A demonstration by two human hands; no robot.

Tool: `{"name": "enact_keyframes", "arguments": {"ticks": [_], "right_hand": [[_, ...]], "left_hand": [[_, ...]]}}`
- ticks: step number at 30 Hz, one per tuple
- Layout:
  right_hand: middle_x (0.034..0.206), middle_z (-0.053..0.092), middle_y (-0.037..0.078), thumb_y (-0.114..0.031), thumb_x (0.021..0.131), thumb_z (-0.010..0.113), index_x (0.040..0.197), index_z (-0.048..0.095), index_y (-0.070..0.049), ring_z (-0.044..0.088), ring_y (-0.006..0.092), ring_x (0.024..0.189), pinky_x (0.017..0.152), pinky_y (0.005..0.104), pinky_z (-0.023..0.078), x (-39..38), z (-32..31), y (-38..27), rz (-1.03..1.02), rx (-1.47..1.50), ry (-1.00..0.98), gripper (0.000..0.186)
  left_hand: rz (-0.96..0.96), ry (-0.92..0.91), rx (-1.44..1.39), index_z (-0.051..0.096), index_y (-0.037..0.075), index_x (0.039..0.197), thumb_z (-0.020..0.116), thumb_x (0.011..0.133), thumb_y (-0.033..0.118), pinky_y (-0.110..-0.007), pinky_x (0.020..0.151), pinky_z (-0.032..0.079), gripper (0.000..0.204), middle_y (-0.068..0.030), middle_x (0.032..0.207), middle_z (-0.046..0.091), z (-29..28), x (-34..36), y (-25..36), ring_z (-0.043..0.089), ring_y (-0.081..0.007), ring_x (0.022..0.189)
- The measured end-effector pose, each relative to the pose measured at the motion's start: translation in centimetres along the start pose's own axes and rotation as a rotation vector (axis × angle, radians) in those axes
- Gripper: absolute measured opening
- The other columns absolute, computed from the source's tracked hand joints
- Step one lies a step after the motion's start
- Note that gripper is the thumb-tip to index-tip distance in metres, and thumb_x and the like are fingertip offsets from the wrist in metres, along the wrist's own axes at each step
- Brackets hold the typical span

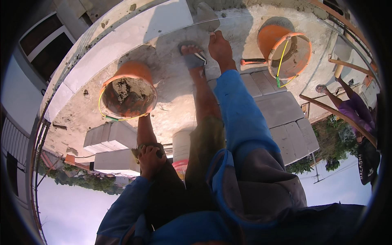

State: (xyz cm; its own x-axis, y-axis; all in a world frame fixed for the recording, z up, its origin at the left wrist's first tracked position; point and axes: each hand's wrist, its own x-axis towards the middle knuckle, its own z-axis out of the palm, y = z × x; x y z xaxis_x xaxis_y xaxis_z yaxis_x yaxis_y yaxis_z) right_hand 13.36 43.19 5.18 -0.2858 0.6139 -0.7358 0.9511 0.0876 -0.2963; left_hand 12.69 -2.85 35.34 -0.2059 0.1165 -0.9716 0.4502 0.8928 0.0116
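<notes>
While the person bends low over the concrete slab:
Right hand (220, 47): fingers closed round a grey steel trowel (206, 17), at twelve o'clock.
Left hand (150, 160): fingers curled on the knee.
Orange mortar-filled bucket (128, 92): ten o'clock.
Second orange bucket (288, 49): two o'clock.
</notes>
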Motion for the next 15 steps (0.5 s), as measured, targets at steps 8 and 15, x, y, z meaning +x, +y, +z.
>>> {"name": "enact_keyframes", "arguments": {"ticks": [8, 15], "right_hand": [[0.12, 0.071, 0.036, -0.044, 0.112, 0.043, 0.127, 0.061, -0.007, 0.063, 0.0596, 0.115, 0.098, 0.0632, 0.049, 0.4, -1.3, 1.7, -0.017, 0.145, 0.103, 0.044], [0.102, 0.071, 0.03, -0.043, 0.112, 0.044, 0.117, 0.062, -0.001, 0.069, 0.0511, 0.097, 0.085, 0.0562, 0.054, -3.0, 0.8, 0.2, 0.115, 0.152, 0.192, 0.046]], "left_hand": [[-0.005, 0.039, -0.104, 0.077, 0.017, 0.121, 0.079, 0.082, 0.044, -0.064, 0.116, 0.04, 0.047, -0.0111, 0.138, 0.067, 0.8, -0.2, -1.6, 0.048, -0.0436, 0.146], [0.018, 0.097, -0.272, 0.076, 0.016, 0.119, 0.078, 0.083, 0.042, -0.066, 0.116, 0.04, 0.045, -0.0112, 0.138, 0.066, 1.3, -2.1, -3.6, 0.047, -0.0429, 0.147]]}}
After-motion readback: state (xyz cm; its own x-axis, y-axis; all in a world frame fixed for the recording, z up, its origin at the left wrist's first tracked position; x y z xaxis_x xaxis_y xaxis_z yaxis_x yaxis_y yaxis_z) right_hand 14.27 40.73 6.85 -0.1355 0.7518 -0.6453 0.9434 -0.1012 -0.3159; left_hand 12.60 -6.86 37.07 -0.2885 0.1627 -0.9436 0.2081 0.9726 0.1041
